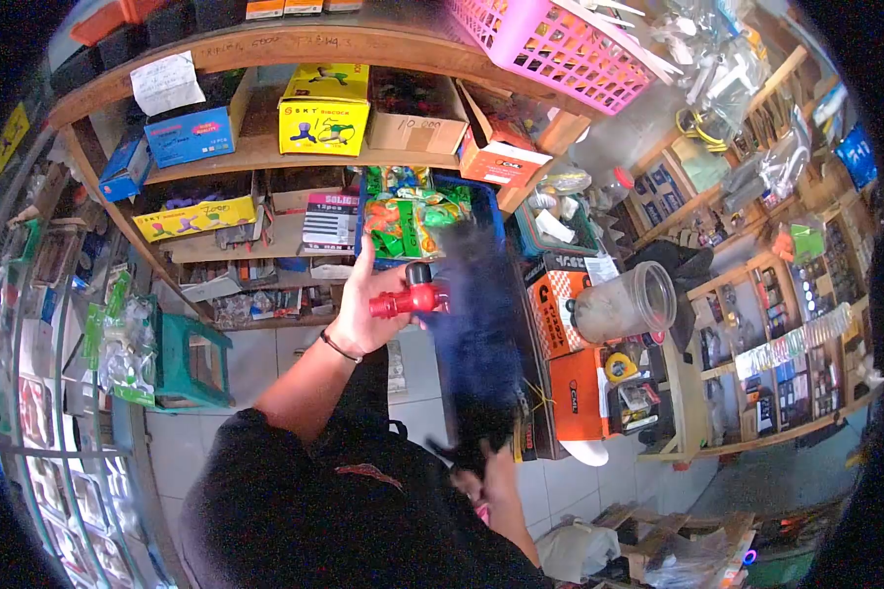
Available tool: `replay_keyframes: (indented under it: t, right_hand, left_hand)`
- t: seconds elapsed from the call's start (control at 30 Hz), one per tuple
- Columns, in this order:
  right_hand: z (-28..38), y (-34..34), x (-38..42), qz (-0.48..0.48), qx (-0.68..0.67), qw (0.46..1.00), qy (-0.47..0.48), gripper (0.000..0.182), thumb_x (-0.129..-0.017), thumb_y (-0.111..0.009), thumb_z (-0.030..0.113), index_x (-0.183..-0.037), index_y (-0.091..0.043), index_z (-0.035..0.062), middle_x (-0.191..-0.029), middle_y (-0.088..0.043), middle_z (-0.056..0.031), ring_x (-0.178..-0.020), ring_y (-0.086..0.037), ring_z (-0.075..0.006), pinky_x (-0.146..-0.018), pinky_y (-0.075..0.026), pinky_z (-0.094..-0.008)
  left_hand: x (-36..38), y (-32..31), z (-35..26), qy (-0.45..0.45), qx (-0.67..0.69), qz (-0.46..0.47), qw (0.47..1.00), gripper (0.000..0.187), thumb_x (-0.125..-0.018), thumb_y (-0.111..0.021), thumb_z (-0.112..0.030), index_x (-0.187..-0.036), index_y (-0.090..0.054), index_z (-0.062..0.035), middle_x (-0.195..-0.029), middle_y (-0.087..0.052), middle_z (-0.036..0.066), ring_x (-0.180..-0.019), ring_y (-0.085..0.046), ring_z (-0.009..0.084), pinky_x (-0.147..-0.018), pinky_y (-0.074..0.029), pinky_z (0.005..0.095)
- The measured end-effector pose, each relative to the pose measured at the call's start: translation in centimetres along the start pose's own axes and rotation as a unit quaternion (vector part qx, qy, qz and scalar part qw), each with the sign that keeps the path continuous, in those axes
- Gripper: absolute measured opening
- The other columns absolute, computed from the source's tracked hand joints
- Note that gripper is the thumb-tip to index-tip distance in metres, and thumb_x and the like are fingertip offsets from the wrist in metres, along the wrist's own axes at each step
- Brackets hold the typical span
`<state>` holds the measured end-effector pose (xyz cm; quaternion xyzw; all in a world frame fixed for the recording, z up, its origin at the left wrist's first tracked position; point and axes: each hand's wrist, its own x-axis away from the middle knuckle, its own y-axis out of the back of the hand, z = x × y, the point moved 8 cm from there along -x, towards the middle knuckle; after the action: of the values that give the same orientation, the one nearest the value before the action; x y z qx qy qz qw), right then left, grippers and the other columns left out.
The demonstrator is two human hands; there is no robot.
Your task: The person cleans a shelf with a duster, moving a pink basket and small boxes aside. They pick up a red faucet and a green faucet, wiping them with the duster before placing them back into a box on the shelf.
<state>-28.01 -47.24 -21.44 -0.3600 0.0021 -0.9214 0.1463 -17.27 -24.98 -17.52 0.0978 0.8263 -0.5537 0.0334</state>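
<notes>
My left hand (357,312) holds a red plastic fitting (401,302) with a black knob, its thumb pointing up and the fitting lying across the palm and fingers. Lower down on the right, my right hand (499,481) is closed round the lower end of a long dark blue and black thing (476,334), smeared by motion, perhaps a duster. Its upper part reaches up beside the fitting and hides part of the blue bin (496,211). Green and orange packets (403,221) fill that bin, just beyond my left hand.
Wooden shelves (265,44) hold yellow boxes (324,113) and blue boxes (192,128). A pink basket (550,49) sits at the top. To the right are a clear jar (624,302) and orange boxes (577,395); a green stool (192,358) stands at the left.
</notes>
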Motion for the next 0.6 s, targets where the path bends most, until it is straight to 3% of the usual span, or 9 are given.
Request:
replay_keyframes:
  t: [0.1,0.17,0.23,0.3,0.37,0.4,0.47,0.57,0.6]
  right_hand:
    - [-1.5,-0.8,-0.5,0.067,0.050,0.996,-0.002,0.025,-0.085,-0.048,0.016,-0.108,-0.038,0.0096,-0.068,-0.052,-0.0066,-0.035,-0.042,-0.0140,-0.027,-0.029,-0.0242]
    - [0.3,0.7,-0.4,-0.033,0.008,0.999,0.032,0.026,-0.086,-0.048,0.017,-0.108,-0.037,0.0092,-0.065,-0.051,-0.0051,-0.035,-0.041,-0.0134,-0.028,-0.029,-0.0237]
    - [0.0,0.1,-0.2,-0.017,0.024,0.999,0.013,0.026,-0.086,-0.048,0.017,-0.108,-0.038,0.0086,-0.066,-0.051,-0.0058,-0.035,-0.041,-0.0134,-0.028,-0.029,-0.0239]
    - [-0.7,-0.9,-0.1,0.015,0.044,0.999,-0.023,0.025,-0.085,-0.049,0.018,-0.106,-0.038,0.0075,-0.068,-0.052,-0.0074,-0.034,-0.040,-0.0133,-0.026,-0.028,-0.0242]
    - [-1.1,-1.1,-0.2,0.029,0.049,0.998,-0.040,0.025,-0.085,-0.049,0.018,-0.105,-0.038,0.0070,-0.069,-0.053,-0.0082,-0.033,-0.040,-0.0132,-0.026,-0.028,-0.0243]
    - [-0.8,-0.4,-0.6,0.008,0.038,0.999,-0.011,0.026,-0.085,-0.049,0.019,-0.106,-0.038,0.0077,-0.070,-0.053,-0.0078,-0.033,-0.040,-0.0129,-0.026,-0.028,-0.0242]
    - [-0.6,1.5,-1.4,-0.019,-0.048,0.998,0.022,0.028,-0.085,-0.049,0.018,-0.110,-0.037,0.0111,-0.074,-0.054,-0.0065,-0.033,-0.040,-0.0127,-0.026,-0.028,-0.0239]
    - [0.1,0.0,-0.3,-0.033,-0.008,0.999,-0.005,0.027,-0.085,-0.049,0.016,-0.109,-0.038,0.0109,-0.076,-0.054,-0.0070,-0.033,-0.040,-0.0129,-0.026,-0.028,-0.0247]
    - [-0.5,-1.2,0.3,0.012,0.072,0.997,-0.029,0.029,-0.085,-0.049,0.015,-0.111,-0.038,0.0113,-0.077,-0.054,-0.0068,-0.034,-0.040,-0.0125,-0.027,-0.030,-0.0245]
  left_hand:
    - [-0.9,-0.8,0.0,0.025,0.014,0.141,0.990,0.088,-0.073,-0.025,-0.071,-0.126,-0.028,-0.0014,-0.114,-0.044,0.027,-0.095,-0.051,0.0363,-0.083,-0.040,0.0450]
    - [-0.1,-0.9,-0.2,-0.029,0.053,-0.084,0.995,0.091,-0.071,-0.025,-0.074,-0.124,-0.033,-0.0007,-0.114,-0.046,0.021,-0.092,-0.052,0.0360,-0.082,-0.040,0.0455]
    - [0.0,-0.3,0.1,0.024,-0.021,0.069,0.997,0.087,-0.070,-0.025,-0.075,-0.125,-0.034,-0.0083,-0.125,-0.036,0.024,-0.107,-0.047,0.0283,-0.072,-0.046,0.0366]
    - [-0.4,1.0,0.2,0.012,0.015,0.022,1.000,0.084,-0.072,-0.026,-0.073,-0.124,-0.035,-0.0080,-0.123,-0.038,0.024,-0.108,-0.045,0.0334,-0.072,-0.046,0.0349]
    - [-0.5,-1.1,0.3,0.034,-0.018,0.156,0.987,0.082,-0.072,-0.028,-0.072,-0.123,-0.036,-0.0072,-0.119,-0.042,0.024,-0.102,-0.046,0.0407,-0.072,-0.046,0.0335]
    - [-0.6,0.2,0.3,-0.005,-0.109,0.032,0.994,0.082,-0.072,-0.027,-0.072,-0.120,-0.038,-0.0063,-0.115,-0.045,0.023,-0.095,-0.048,0.0453,-0.072,-0.047,0.0340]
    - [-0.2,0.9,0.3,0.000,-0.065,0.014,0.998,0.082,-0.072,-0.027,-0.073,-0.120,-0.038,-0.0073,-0.115,-0.045,0.023,-0.093,-0.050,0.0439,-0.069,-0.047,0.0334]
    - [0.0,1.1,0.2,0.010,0.007,-0.029,1.000,0.082,-0.071,-0.025,-0.073,-0.121,-0.038,-0.0098,-0.115,-0.046,0.024,-0.088,-0.053,0.0401,-0.061,-0.048,0.0317]
    - [-0.4,-0.3,0.0,0.017,-0.008,0.046,0.999,0.082,-0.071,-0.025,-0.073,-0.122,-0.036,-0.0101,-0.115,-0.045,0.025,-0.089,-0.053,0.0391,-0.061,-0.048,0.0321]
